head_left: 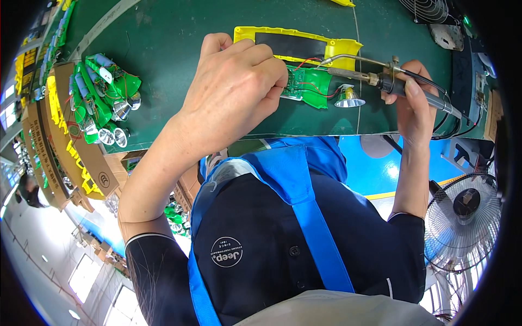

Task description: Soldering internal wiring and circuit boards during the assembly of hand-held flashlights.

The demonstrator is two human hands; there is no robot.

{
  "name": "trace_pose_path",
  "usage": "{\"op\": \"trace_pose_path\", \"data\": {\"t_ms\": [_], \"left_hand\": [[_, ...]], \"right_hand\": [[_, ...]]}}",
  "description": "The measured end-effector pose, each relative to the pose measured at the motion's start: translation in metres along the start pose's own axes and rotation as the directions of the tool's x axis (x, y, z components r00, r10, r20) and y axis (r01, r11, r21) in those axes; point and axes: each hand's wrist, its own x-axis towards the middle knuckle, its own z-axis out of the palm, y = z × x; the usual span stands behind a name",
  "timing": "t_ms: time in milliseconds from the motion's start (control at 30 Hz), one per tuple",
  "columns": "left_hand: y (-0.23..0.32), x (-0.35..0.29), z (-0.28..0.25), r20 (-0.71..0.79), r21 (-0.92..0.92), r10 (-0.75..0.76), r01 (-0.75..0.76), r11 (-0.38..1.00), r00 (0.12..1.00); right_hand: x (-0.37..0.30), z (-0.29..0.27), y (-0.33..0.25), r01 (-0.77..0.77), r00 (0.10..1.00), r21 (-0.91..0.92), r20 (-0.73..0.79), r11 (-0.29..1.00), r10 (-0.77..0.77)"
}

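My right hand (414,103) grips a soldering iron (389,84) with a thin metal feed tube (356,56) clamped along it. Its tip reaches left over a green plastic housing (321,89). A small circuit board (295,84) with red wires sits on that housing. My left hand (234,81) is closed, its fingers curled over the board's left end; what they pinch is hidden behind the knuckles. A silver cone reflector (349,98) lies right of the housing, by the red wires. Just beyond is a yellow plastic shell (343,50) with a black lining.
Several green lamp assemblies with reflectors (103,98) are heaped on the green table (163,32) at left. Cardboard boxes (92,168) with yellow parts stand beyond the left edge. A cable (457,130) trails from the iron. A fan (465,217) stands at lower right, another (427,8) at upper right.
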Motion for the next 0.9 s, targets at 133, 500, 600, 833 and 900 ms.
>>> {"op": "trace_pose_path", "data": {"t_ms": [133, 500, 600, 833, 900], "left_hand": [[-0.003, 0.004, -0.005, 0.036, -0.063, -0.008, 0.011, 0.998, 0.999], [-0.046, 0.035, -0.011, 0.066, 0.1, 0.045, -0.052, 0.994, 0.997], [-0.026, 0.007, -0.026, -0.135, 0.155, 0.196, -0.175, 0.972, 0.971], [-0.024, -0.059, -0.008, -0.122, 0.029, 0.061, -0.058, 0.998, 0.991], [-0.029, -0.075, -0.015, -0.23, -0.075, -0.041, 0.024, 0.997, 0.972]], "right_hand": [[0.001, -0.005, 0.002, 0.063, 0.998, 0.027, 0.009, 0.998, -0.064], [0.055, 0.032, 0.008, 0.659, 0.747, -0.218, 0.073, 0.72, -0.661], [0.077, 0.033, 0.021, 0.694, 0.697, -0.347, 0.103, 0.631, -0.71], [0.09, 0.029, 0.042, 0.522, 0.811, -0.571, 0.102, 0.634, -0.575], [0.072, 0.024, 0.043, 0.524, 0.825, -0.462, 0.065, 0.716, -0.562]]}}
